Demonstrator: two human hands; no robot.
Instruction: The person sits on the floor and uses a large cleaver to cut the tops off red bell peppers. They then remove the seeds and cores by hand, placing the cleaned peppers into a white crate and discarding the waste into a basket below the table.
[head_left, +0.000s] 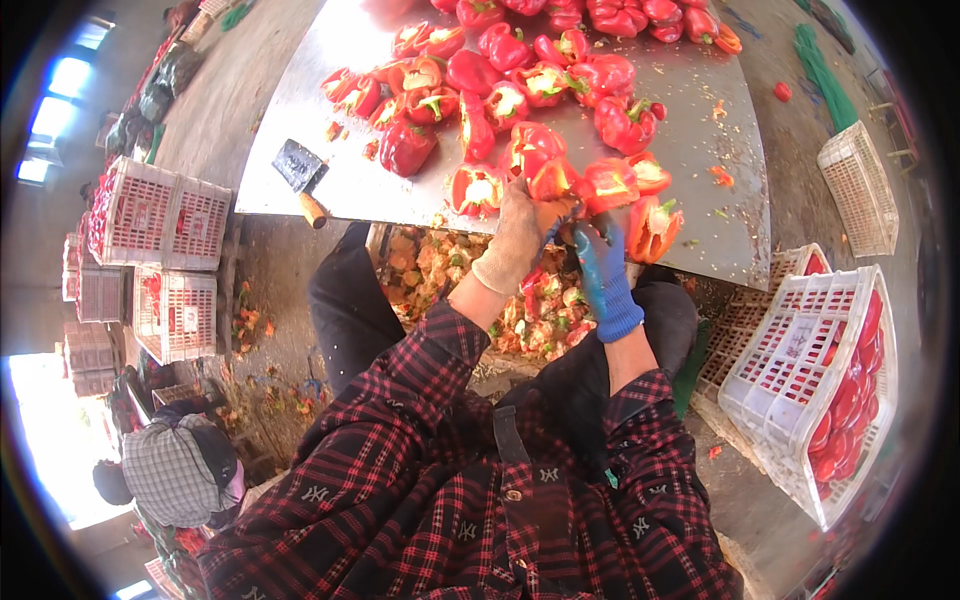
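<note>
My left hand (517, 229), in a tan glove with bluish fingertips, is at the near edge of a metal table, its fingers against a cut red bell pepper (553, 180). Close on its right is my right hand (604, 274) in a blue glove, fingers bent; whatever lies between the fingertips is hidden. An opened pepper half (654, 229) rests just right of it. Many whole and halved red peppers (472, 73) cover the metal table (697, 135). A wide-bladed tool with a wooden handle (300, 176) lies at the table's left, handle over the edge.
Below the table, between my knees, a container holds pepper cores and scraps (544, 315). Crates of red peppers stand at right (795, 337) and left (176, 217). An empty-looking crate (859, 187) is farther right. Another person (176, 469) bends at lower left.
</note>
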